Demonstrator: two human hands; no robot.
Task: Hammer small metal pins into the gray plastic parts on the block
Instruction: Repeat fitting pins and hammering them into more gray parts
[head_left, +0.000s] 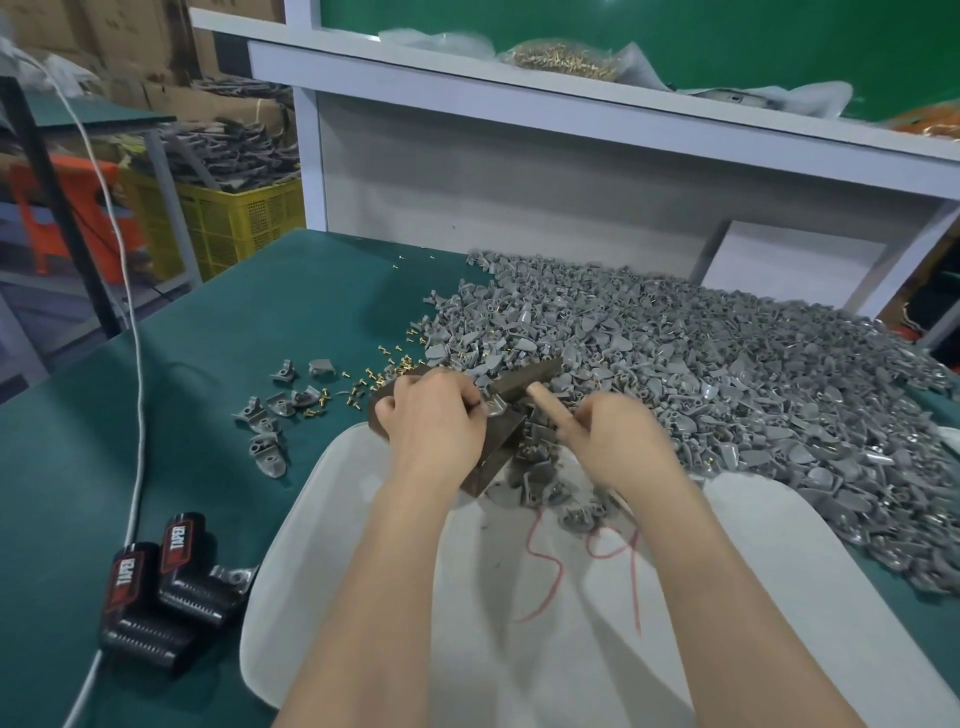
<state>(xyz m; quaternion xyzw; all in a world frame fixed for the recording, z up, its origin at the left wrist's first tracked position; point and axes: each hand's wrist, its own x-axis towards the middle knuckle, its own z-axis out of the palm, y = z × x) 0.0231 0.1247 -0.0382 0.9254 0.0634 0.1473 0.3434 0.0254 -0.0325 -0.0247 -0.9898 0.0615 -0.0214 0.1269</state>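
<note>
A dark brown metal block (501, 436) stands at the table's middle, half over a white bag. My left hand (434, 421) lies on the block, its fingertips pinching a gray plastic part (493, 404) on top. My right hand (618, 439) grips the wooden handle (545, 402) of a hammer whose dark square head (530, 382) rests over that part. Small brass pins (363, 387) lie scattered on the green mat just left of the block. A huge heap of gray plastic parts (701, 364) spreads to the right and behind.
A white plastic bag (519, 597) with red writing lies open under my forearms, several gray parts at its mouth. A few loose gray parts (270, 410) lie left. Two black battery packs (161, 582) and a white cable (137, 415) sit at the near left. A white shelf (571, 104) rises behind.
</note>
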